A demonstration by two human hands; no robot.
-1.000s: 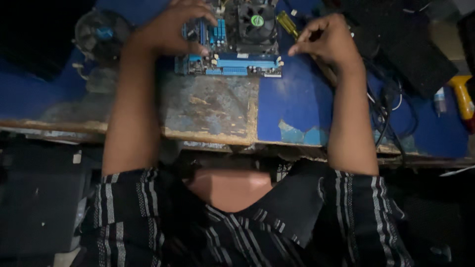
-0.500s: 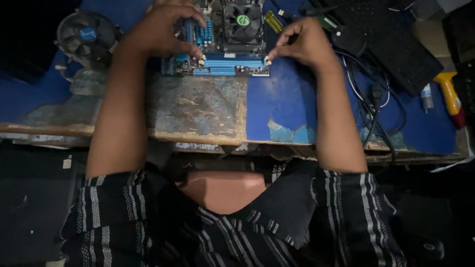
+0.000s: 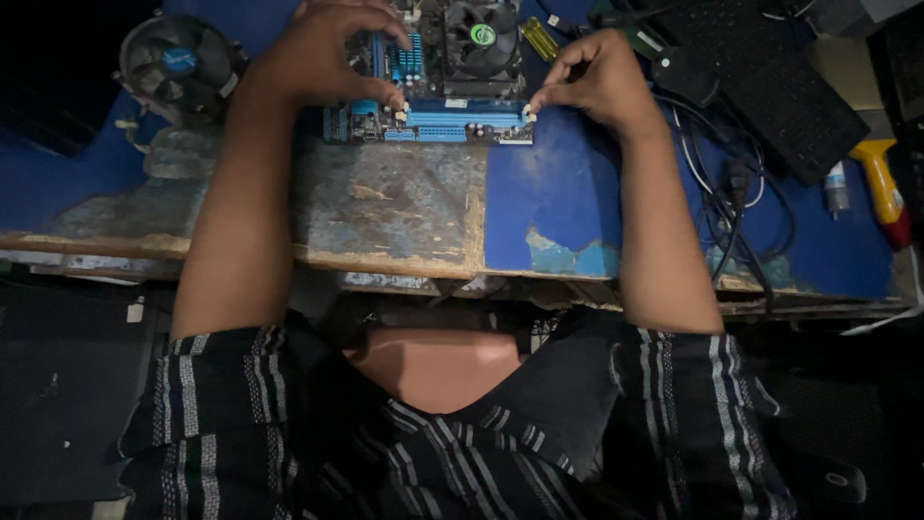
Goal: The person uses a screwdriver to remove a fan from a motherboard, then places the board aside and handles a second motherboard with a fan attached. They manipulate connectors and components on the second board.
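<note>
Board: lay at the counter's far edge.
Slot: long axis ran left-right between both hands.
Left hand: fingertips pinched on left latch.
Right hand: fingertips pinched on right latch, equally near.

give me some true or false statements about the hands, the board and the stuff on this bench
1. Both hands touch the motherboard at once. True: the left hand and right hand pinch at opposite ends of its blue memory slots.
2. The loose cooler fan sits to the right of the board. False: it lies to the left, beyond the left hand.
3. A fan with a green hub is mounted on the board. True.
4. The black keyboard lies between the two hands. False: it is off to the right, past the right hand.
5. The blue bench top is smooth and intact. False: its paint is worn and chipped.
</note>
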